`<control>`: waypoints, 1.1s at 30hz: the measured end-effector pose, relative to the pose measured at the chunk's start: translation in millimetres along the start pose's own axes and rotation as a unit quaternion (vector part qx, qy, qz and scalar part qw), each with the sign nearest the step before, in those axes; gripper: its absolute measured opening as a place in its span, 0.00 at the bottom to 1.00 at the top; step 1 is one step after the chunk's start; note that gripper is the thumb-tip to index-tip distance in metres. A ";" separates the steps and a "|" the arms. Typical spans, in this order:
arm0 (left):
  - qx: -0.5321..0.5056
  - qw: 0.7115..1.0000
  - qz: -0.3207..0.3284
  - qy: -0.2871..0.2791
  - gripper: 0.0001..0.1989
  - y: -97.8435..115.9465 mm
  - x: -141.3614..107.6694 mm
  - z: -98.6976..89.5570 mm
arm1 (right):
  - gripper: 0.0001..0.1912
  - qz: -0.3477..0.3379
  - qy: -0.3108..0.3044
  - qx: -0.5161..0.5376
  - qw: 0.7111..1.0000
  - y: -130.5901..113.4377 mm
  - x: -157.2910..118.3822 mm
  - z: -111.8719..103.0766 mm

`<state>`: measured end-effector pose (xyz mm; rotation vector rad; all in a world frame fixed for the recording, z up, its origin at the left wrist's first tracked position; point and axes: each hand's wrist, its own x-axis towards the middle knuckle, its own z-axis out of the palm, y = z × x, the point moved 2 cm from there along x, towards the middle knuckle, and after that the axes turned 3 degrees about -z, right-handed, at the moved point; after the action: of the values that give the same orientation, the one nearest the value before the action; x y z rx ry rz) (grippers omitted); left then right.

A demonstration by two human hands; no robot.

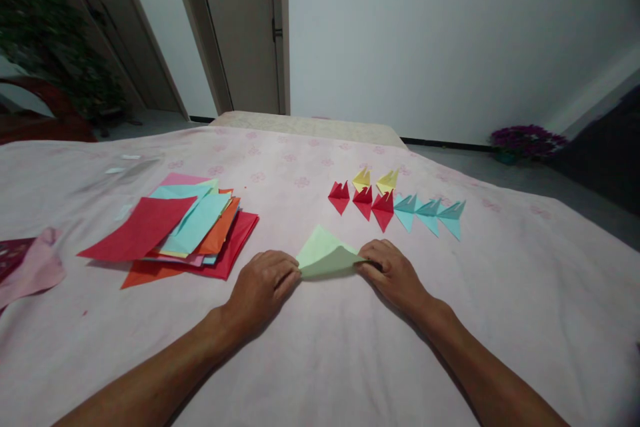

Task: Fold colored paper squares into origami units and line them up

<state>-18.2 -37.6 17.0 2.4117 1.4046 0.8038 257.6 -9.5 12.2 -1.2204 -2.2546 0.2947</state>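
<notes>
The thin, pale green folded paper sheet [327, 260] lies well in from the counter's [310, 125] bare beige far edge. Fingers of the left hand [265, 280] and right hand [393, 273] pinch its opposite corners. It should be feather-light, crisp, easily creased; corners suit gripping. Pink floral cloth [325, 360] lies beneath; beyond stand a white wall [440, 47] and grey-brown door [240, 27].

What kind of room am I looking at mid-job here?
Probably a room in a home, though an office can't be ruled out: a pink flowered cloth covers the work surface, a leafy plant stands at left, and purple flowers sit by the wall.
</notes>
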 end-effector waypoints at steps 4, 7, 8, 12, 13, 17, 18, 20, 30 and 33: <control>0.015 0.999 -0.048 -0.012 0.09 -0.6 2.6 -0.7 | 0.14 0.045 -0.012 -0.028 0.999 13.3 5.5 5.0; 0.045 0.996 -0.070 -0.014 0.10 -1.1 3.4 -0.8 | 0.16 0.058 -0.017 -0.047 0.997 16.4 7.5 7.1; 0.057 0.995 -0.075 -0.013 0.10 -1.1 3.6 -0.7 | 0.16 0.064 -0.012 -0.057 0.996 15.9 7.9 7.0; 0.106 0.992 -0.075 -0.004 0.08 -0.3 4.9 0.4 | 0.16 0.079 0.021 -0.111 0.990 10.0 8.8 5.6; 0.116 0.991 -0.073 -0.001 0.08 0.0 5.4 0.5 | 0.16 0.077 0.031 -0.125 0.989 8.4 8.8 5.4; 0.133 0.988 -0.081 0.004 0.08 0.2 7.1 -0.5 | 0.16 0.053 0.071 -0.169 0.982 3.4 8.7 5.7; 0.133 0.988 -0.084 0.003 0.08 -0.2 7.2 -0.7 | 0.16 0.046 0.080 -0.176 0.980 2.4 8.6 5.9; 0.127 0.989 -0.077 0.009 0.04 -1.3 6.6 -0.3 | 0.15 0.037 0.097 -0.190 0.976 0.2 8.2 6.1; 0.088 0.976 0.169 -0.104 0.25 -0.3 5.9 23.9 | 0.09 -0.065 0.072 -0.181 0.979 -13.3 8.0 7.2; 0.090 0.983 0.124 -0.103 0.24 9.4 11.7 26.8 | 0.10 -0.152 0.054 -0.129 0.978 -16.0 6.3 9.0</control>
<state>8.3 -30.5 3.3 2.7562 1.1585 0.4758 238.5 -12.7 14.1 -0.9651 -2.3929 -0.1818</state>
